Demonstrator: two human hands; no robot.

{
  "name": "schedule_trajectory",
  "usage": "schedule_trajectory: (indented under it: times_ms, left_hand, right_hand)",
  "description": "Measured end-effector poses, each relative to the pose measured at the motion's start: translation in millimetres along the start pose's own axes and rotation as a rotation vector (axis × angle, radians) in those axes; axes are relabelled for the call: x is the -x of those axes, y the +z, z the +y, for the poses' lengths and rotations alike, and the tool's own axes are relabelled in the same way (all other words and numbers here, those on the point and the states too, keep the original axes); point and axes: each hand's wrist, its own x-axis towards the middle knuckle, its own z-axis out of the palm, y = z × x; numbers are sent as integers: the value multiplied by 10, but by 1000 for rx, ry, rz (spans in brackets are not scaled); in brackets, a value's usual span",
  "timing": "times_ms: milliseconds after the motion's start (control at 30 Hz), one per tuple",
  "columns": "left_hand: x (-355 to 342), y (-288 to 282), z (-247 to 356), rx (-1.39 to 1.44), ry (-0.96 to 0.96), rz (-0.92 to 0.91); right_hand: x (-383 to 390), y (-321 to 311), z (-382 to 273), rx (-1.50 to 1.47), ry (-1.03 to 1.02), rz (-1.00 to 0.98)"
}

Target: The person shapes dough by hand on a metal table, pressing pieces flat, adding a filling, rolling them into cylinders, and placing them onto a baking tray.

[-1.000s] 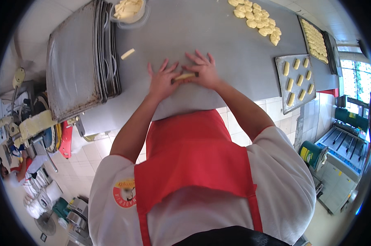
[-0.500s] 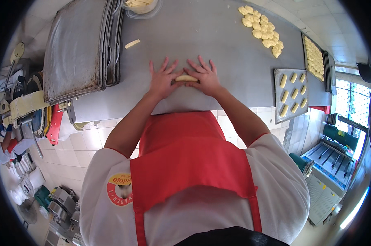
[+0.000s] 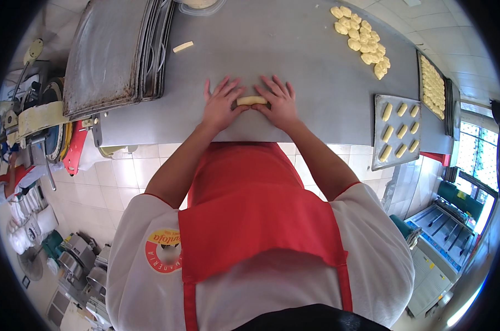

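Note:
A short pale dough roll (image 3: 252,101) lies crosswise on the grey metal table, between my two hands. My left hand (image 3: 222,105) rests at its left end, fingers stretched out and spread, the thumb along the roll's near side. My right hand (image 3: 278,103) mirrors it at the right end, fingers spread and thumb against the near edge. The two thumbs nearly meet below the roll. Further off to the left lies a single pale yellow stick (image 3: 183,47), perhaps cheese.
Stacked dark baking trays (image 3: 103,52) stand at the left, with a plastic tub (image 3: 201,7) beyond. Several dough pieces (image 3: 366,41) lie far right. A tray (image 3: 378,132) of shaped rolls overhangs the right front edge; another tray of dough (image 3: 432,85) sits behind it.
The thumbs have shifted to the roll's near side, and more of the roll shows between the hands. The whole view has shifted slightly.

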Motion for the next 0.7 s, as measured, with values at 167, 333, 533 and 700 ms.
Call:
schedule_trajectory:
  times_ms: [167,333,533,700]
  left_hand:
    - [307,-18,227,516,-504,83]
    - [250,124,308,300,-326,194]
    - [193,149,137,350,-92,120]
    - [-50,-1313,-141,544,-154,-158]
  right_hand:
    - [325,-86,-274,-301,557,52]
    - [319,58,-235,-389,512,109]
    - [62,33,-66,-336,-160,10]
    - [-481,-302,-772,-574,-195,-141]
